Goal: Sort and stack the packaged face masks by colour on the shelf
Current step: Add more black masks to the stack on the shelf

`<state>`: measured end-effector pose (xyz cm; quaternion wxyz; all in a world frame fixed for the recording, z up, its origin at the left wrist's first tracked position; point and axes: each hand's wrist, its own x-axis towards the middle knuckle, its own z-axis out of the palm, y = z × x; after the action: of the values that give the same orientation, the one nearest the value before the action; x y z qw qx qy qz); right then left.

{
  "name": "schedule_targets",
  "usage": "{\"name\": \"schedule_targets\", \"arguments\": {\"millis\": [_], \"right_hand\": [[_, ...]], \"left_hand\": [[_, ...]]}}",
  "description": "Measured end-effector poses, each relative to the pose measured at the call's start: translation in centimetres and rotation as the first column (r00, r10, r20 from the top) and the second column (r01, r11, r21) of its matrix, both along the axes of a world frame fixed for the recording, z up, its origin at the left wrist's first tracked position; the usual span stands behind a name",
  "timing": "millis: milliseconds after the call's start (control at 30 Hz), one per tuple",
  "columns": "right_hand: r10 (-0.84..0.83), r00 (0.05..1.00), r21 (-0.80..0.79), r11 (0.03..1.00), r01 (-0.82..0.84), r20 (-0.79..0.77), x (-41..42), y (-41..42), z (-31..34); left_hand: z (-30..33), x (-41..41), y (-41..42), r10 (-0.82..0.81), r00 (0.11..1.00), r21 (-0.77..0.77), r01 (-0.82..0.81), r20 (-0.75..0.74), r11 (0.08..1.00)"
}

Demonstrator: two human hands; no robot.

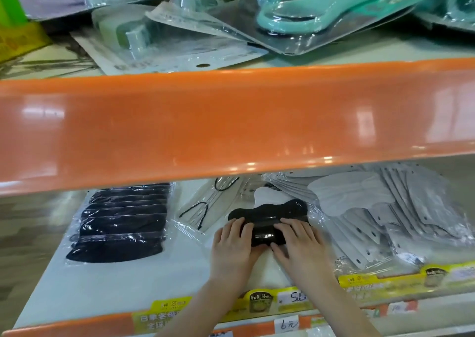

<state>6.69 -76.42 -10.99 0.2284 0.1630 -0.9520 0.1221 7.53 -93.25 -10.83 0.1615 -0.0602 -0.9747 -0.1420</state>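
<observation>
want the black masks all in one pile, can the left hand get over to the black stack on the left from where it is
Probably yes. The left hand rests on the black mask pack, and only bare shelf lies between it and the black stack; the orange upper shelf edge sits above that path.

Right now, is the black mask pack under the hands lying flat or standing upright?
Flat: the black mask pack lies on the shelf under both hands.
</observation>
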Motion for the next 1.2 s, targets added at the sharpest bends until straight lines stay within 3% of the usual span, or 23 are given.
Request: {"name": "schedule_targets", "arguments": {"millis": [300,533,733,1033,1200], "right_hand": [[-0.021,0.999,-0.057,0.998,0.018,-0.045,-0.1,0.0,-0.1],[-0.009,0.994,-0.115,0.993,-0.004,-0.111,0.4,0.2,0.4],[-0.037,0.997,-0.114,0.993,0.029,-0.071,0.3,0.2,0.7],[-0.069,0.983,-0.178,0.983,0.038,-0.169,0.7,-0.2,1.8],[-0.017,0.982,-0.209,0.978,-0.024,-0.189,0.1,-2.4,2.8]], "left_hand": [[-0.2,0.3,0.0,-0.044,0.996,-0.030,0.042,-0.077,0.999],[-0.1,0.5,-0.2,-0.101,0.974,0.032,0.109,-0.203,0.993],[1.4,0.4,-0.3,-0.026,0.974,0.147,0.060,-0.226,0.987],[3.5,-0.1,-3.2,0.007,0.956,0.132,0.033,-0.294,0.991],[5.1,-0.4,-6.7,-0.026,0.942,0.044,0.044,-0.336,0.998]]}}
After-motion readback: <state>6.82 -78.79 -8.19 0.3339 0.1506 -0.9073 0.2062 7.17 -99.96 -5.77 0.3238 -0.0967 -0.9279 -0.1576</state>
